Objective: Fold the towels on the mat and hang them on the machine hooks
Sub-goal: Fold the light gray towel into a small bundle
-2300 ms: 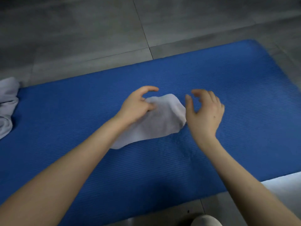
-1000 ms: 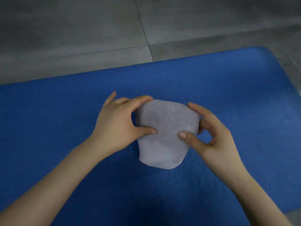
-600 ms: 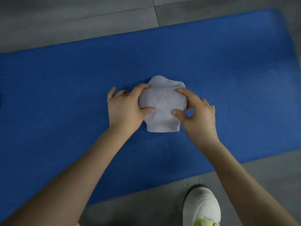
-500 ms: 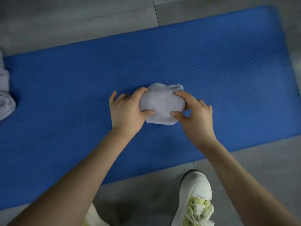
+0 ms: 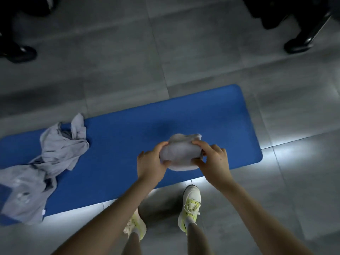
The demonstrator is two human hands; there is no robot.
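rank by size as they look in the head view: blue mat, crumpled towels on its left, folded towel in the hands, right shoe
1. blue mat
2. crumpled towels
3. folded towel and right shoe: alike; the towel is held nearer the camera, so unranked

Dim indoor view from above, cool and grey in tone. Pale glare streaks across the tiled floor (image 5: 303,146) at right and along the near edge of the blue mat (image 5: 117,144). A soft shadow lies on the mat just beyond the folded towel (image 5: 181,153). The upper corners fall nearly black. The wide-angle lens bows the mat's edges and the tile lines. Detail is slightly soft throughout, softest on the forearms (image 5: 248,208) at the bottom.
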